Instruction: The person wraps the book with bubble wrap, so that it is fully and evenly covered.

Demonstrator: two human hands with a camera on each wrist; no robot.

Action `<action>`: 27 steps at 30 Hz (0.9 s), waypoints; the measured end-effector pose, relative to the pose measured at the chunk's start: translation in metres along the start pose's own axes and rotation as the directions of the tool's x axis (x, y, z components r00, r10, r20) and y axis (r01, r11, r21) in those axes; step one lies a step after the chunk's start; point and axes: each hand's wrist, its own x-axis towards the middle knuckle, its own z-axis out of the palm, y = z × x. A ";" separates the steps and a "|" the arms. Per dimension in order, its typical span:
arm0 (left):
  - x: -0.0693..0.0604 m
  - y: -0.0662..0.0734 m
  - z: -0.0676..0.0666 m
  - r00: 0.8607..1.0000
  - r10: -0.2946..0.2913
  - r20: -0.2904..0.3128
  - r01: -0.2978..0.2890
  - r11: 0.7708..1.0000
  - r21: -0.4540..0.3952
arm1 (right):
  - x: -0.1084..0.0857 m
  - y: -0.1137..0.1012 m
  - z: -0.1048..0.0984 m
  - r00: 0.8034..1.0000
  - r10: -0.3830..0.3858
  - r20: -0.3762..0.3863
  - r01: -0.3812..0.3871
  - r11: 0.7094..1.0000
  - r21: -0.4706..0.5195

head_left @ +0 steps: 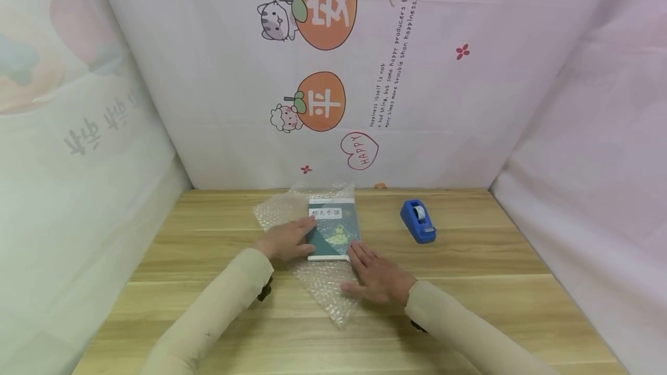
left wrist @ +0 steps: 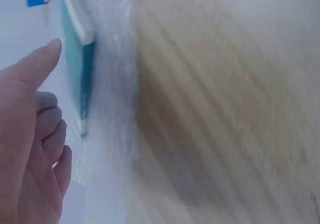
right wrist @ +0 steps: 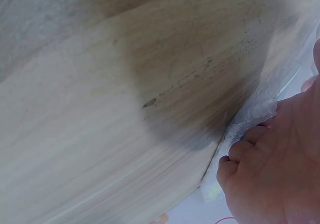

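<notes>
A book (head_left: pixel 325 242) with a green and dark-teal cover lies flat on a sheet of bubble wrap (head_left: pixel 325 291). The clear wrap spreads out behind, to the left and in front of the book, and a hazy layer seems to cover the cover's right part. My left hand (head_left: pixel 286 240) rests at the book's left edge with fingers extended; the left wrist view shows its thumb beside the book (left wrist: pixel 75 68). At the lower right corner, my right hand (head_left: pixel 379 274) lies with straight fingers on the wrap. Bubble wrap (right wrist: pixel 252 116) shows beside that hand in the right wrist view.
A blue tape dispenser (head_left: pixel 418 221) with a roll in it stands to the right of the book. The wooden table (head_left: pixel 469 305) is bounded by printed white cloth (head_left: pixel 229 103) at the back and on both sides.
</notes>
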 end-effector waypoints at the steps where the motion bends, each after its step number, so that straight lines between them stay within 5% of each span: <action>1: -0.002 -0.002 -0.003 1.000 -0.009 -0.012 0.008 1.000 -0.012 | 0.000 0.000 0.000 1.000 0.000 0.001 0.000 1.000 -0.003; 8: -0.023 -0.019 -0.028 0.989 -0.122 -0.087 0.115 0.989 -0.089 | 0.002 0.000 0.001 1.000 0.002 0.002 -0.002 1.000 -0.004; 19: -0.051 -0.071 -0.054 0.944 -0.268 -0.190 0.218 0.944 -0.246 | 0.003 -0.001 0.001 1.000 0.009 0.007 -0.009 1.000 -0.023; 23: -0.061 -0.083 -0.055 0.923 -0.340 -0.179 0.265 0.901 -0.342 | 0.002 0.000 0.000 1.000 0.010 0.003 -0.010 1.000 -0.026; 27: -0.069 -0.090 -0.051 0.897 -0.421 -0.131 0.315 0.819 -0.480 | 0.002 -0.001 0.001 1.000 0.008 0.003 -0.008 1.000 -0.026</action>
